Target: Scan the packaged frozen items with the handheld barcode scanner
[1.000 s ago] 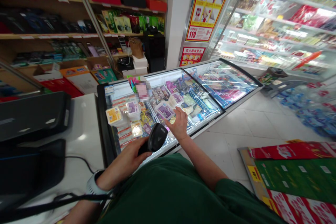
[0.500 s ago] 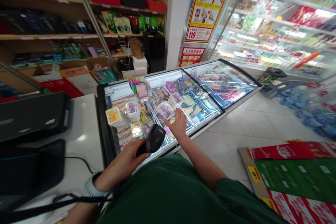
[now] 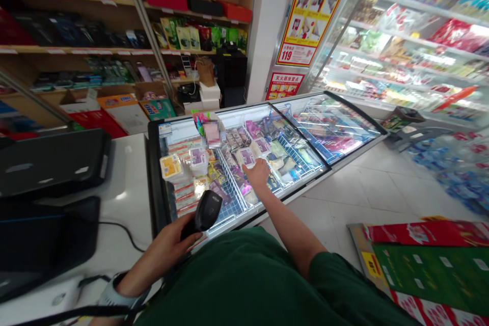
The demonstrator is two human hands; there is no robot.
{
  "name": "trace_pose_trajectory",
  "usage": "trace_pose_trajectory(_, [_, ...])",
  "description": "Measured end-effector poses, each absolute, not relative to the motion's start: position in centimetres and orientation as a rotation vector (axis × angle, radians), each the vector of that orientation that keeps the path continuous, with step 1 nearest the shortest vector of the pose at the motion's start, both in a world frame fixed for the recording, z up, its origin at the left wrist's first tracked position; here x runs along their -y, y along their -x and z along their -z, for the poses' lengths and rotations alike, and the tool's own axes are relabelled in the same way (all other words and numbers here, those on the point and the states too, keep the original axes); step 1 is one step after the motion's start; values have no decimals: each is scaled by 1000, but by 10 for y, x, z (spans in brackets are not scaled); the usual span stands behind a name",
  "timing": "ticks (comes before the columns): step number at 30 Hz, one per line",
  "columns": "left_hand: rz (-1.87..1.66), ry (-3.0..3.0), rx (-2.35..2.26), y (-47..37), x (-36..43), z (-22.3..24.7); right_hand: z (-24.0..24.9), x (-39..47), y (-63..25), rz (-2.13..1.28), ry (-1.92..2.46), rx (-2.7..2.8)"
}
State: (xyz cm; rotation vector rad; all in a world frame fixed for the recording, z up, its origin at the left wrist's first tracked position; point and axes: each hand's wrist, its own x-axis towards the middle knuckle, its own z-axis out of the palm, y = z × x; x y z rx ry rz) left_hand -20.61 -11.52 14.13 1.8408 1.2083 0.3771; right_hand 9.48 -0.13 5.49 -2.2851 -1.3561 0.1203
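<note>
My left hand (image 3: 178, 239) is wrapped round a black handheld barcode scanner (image 3: 208, 210), whose head points up over the near edge of a glass-topped chest freezer (image 3: 324, 168). My right hand (image 3: 259, 175) is at the near side of a clear plastic tub with a purple label (image 3: 245, 157), thumb and curled fingers against its edge. That tub rests on the freezer's glass, beside another purple-labelled tub (image 3: 262, 146). Further left on the glass stand a stack of purple-labelled tubs (image 3: 198, 158) and a yellow-topped tub (image 3: 171, 167). A colourful bag (image 3: 200, 121) lies at the back, partly blurred out.
A white counter (image 3: 130, 163) with a black device (image 3: 53, 163) and a cable is at left. Stocked shelves (image 3: 126, 51) stand behind. A lit display fridge (image 3: 420, 46), bottled-water packs (image 3: 454, 163) and red and green cartons (image 3: 431, 260) are at right.
My right hand has closed in from the tub's near right side onto its edge. My left hand has drawn the scanner down and left. The view has shifted slightly.
</note>
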Motion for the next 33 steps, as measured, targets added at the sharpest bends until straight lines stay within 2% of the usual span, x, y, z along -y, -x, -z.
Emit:
trace_pose_trajectory(7, [-377,-1755,-1267,216,123,-135,-52,-6,-90,-96,2316,1363])
trace_pose_trajectory(13, [-407,-1707,-1323,221,130,-132,-47,22,-94,-44,2202,1375])
trace_pose_trajectory(18, [-443,-1645,-1383,234,138,-123,-29,50,-69,-365,2113,1741])
trace_pose_trajectory(24, [-416,-1613,-1462,251,146,-117,-21,43,3,-607,2079,1992])
trace_pose_trajectory(33, [-500,-1591,-1554,269,157,-118,-17,12,73,-680,2225,2075])
